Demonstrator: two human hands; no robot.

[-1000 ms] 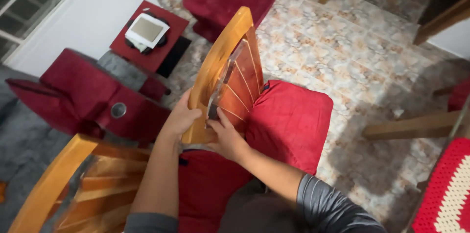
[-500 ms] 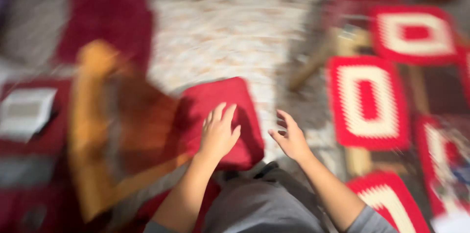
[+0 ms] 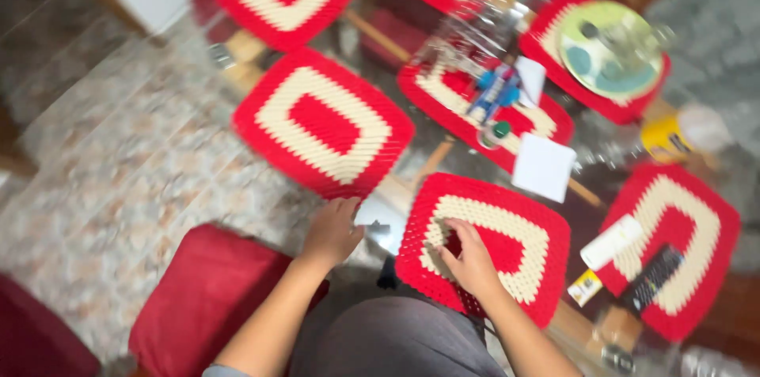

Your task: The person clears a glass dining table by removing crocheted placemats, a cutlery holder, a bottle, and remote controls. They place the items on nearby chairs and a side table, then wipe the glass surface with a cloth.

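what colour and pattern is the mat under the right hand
The crocheted placemat is red with a cream rectangular band round a red centre, seen in the head view.
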